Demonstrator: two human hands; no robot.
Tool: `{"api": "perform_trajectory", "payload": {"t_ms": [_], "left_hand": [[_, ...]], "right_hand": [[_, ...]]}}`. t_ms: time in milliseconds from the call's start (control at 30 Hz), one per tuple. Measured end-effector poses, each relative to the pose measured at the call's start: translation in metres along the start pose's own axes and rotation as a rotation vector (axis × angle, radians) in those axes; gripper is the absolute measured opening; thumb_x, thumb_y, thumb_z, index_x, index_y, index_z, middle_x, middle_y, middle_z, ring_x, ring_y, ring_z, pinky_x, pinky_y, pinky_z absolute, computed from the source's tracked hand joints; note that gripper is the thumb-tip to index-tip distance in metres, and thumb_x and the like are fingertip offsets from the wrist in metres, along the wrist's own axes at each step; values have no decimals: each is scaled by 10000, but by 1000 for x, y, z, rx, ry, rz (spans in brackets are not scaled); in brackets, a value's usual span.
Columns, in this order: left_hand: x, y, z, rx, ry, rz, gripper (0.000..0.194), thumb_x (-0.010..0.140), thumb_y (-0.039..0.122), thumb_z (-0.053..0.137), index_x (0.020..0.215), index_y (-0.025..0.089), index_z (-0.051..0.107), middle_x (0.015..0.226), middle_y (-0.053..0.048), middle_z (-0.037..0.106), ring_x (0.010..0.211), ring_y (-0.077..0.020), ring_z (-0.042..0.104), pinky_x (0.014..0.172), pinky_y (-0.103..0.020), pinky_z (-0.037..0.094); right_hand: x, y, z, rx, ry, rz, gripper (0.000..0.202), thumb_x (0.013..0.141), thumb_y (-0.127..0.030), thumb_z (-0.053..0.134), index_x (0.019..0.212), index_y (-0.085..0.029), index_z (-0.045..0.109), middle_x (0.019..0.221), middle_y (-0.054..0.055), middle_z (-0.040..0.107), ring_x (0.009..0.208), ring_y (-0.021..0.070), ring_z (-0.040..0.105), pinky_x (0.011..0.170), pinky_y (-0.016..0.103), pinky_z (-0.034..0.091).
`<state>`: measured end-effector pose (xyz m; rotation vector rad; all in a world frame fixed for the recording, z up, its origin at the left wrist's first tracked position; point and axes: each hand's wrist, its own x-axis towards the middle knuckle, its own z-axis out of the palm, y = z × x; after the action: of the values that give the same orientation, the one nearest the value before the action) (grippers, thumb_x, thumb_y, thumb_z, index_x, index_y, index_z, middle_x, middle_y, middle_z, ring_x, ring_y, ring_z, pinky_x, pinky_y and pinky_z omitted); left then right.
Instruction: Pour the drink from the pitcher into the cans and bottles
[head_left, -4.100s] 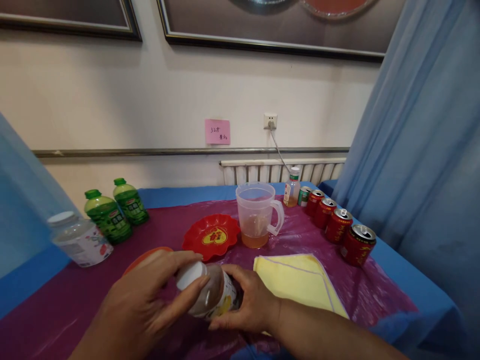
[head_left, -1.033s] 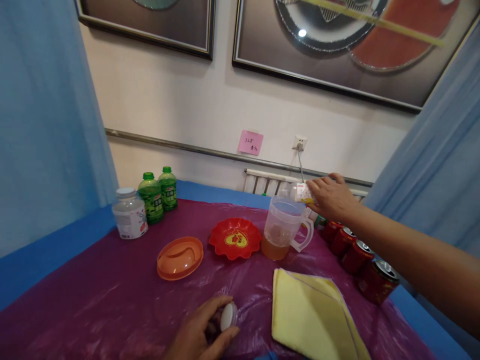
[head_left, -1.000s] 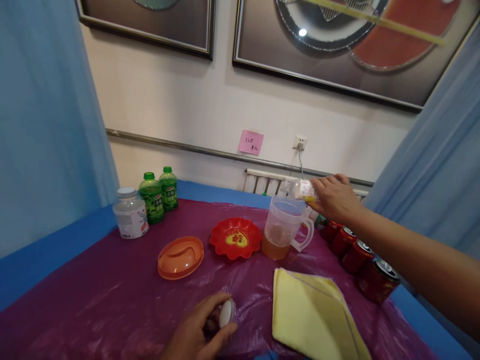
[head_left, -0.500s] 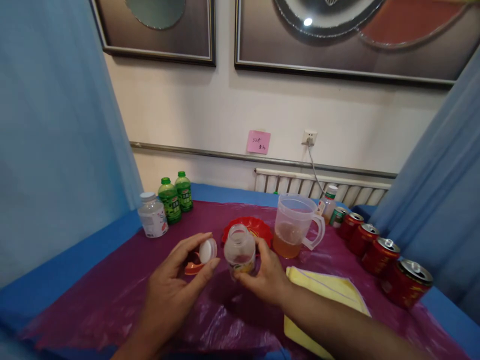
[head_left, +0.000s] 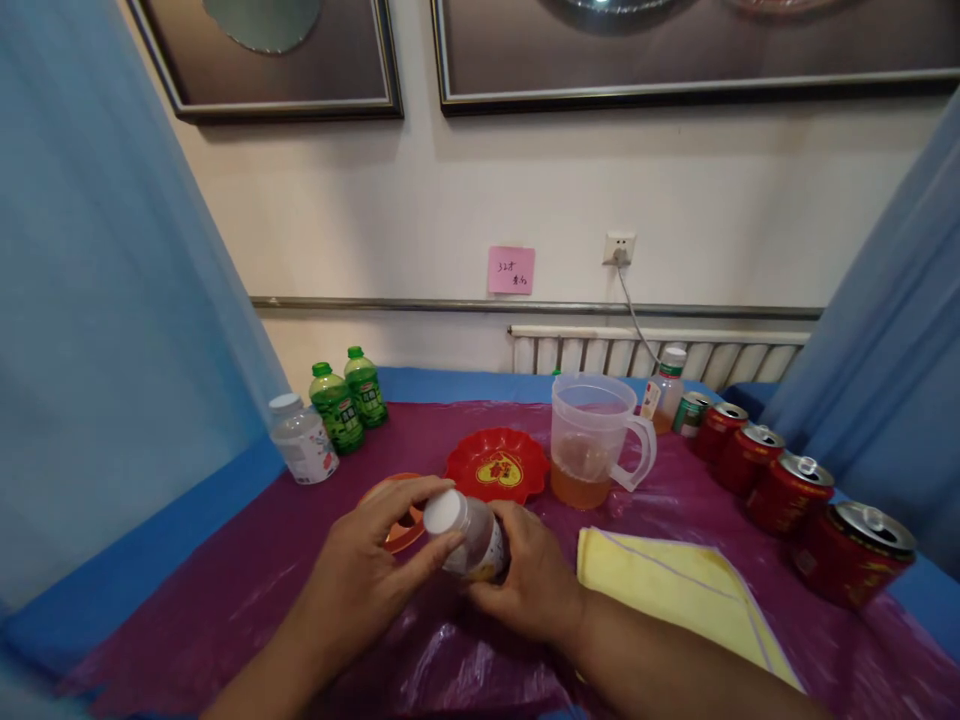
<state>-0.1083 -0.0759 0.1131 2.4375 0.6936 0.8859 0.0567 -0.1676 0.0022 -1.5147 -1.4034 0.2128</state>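
Observation:
A small clear bottle (head_left: 478, 545) leans to the left between my hands, low in the middle of the view. Its white cap (head_left: 445, 512) sits on the mouth, with the thumb and fingers of my left hand (head_left: 367, 560) around it. My right hand (head_left: 534, 570) is wrapped round the bottle's body. Just behind the bottle lies a red scalloped plate (head_left: 459, 460) with a yellow print. An orange dish (head_left: 405, 535) is partly hidden behind my left hand. To the right stands a clear jug (head_left: 592, 435) with amber liquid.
At the left stand a white-capped jar (head_left: 304, 445) and two green bottles (head_left: 339, 410). Several red cans (head_left: 787, 495), a green can (head_left: 690, 413) and a small bottle (head_left: 664, 392) line the right. A yellow cloth (head_left: 675, 590) lies near my right forearm.
The cap, held apart from the bottle before, is now on its mouth. The bottle has tilted left, and my hands have come together. The view has shifted slightly.

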Motion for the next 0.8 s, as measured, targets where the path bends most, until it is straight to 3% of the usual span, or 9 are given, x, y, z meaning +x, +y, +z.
{"api": "perform_trajectory", "payload": {"t_ms": [300,500,600,700,800], "left_hand": [[7,9,-18,-60,-146,-73,407,760,455,726,1112,255,757,1156,-67,754,1074,-267,700,936,-367,577],[3,7,-24,-165,-344,-5,451,888,444,650,1322,321,651,1387,-62,647,1295,-275,594,1087,-433,494],[0,10,-16,-116,-236,71,462,854,432,703,1299,316,664,1440,-73,591,1321,-292,565,1070,-431,509],[-2,8,-9,-40,-38,103,350,825,409,739,1158,302,734,1249,-59,673,1195,-265,634,1019,-385,540],[-4,2,-11,-98,-45,60,366,826,397,757,1181,315,720,1198,-48,707,1136,-254,670,1021,-387,542]], "right_hand": [[-1,-3,-3,-103,13,-98,536,645,-404,795,1093,-227,562,1000,54,695,886,270,645,785,390,476],[1,-1,-2,-9,32,-148,588,632,-373,830,1134,-218,568,1027,42,702,905,245,658,809,368,489],[1,-1,-2,39,44,-174,610,647,-367,835,1170,-214,560,1048,43,699,914,232,659,815,363,500],[1,0,-3,74,54,-194,630,631,-339,846,1175,-210,557,1056,49,694,928,227,659,827,360,508],[1,2,-3,112,21,-198,653,631,-389,860,1183,-213,559,1073,60,699,943,230,667,836,362,517]]}}
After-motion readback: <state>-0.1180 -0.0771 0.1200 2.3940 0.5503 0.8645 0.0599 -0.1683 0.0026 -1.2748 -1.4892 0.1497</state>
